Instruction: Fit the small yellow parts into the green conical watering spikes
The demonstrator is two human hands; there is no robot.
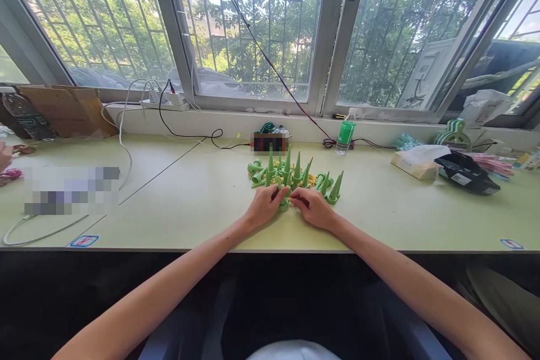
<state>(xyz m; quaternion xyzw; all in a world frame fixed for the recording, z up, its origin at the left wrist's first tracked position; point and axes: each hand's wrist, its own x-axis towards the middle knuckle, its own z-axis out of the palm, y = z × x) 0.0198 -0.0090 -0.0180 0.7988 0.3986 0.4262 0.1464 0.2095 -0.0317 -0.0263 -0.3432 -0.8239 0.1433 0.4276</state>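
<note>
Green plastic cone-shaped spikes point(297, 167) stand and lie in a cluster on the table, with small yellowish pieces point(312, 180) heaped among them. At the front of the cluster, my left hand point(265, 206) is closed round a green spike point(283, 203), whose wide base shows below the fingers. Close on its right, my right hand point(315, 208) has thumb and fingertips pinched together at the side of that spike. Whatever is between those fingertips is too small to make out. Another spike point(334, 191) stands upright to the right of my right hand.
A water bottle point(346, 134) and a blurred dark box point(269, 143) stand behind the cluster. To the right are a tissue box point(415, 164) and a black packet point(468, 174). White cables point(123, 135) cross the left side. Another person's hand point(5, 156) shows at the left edge.
</note>
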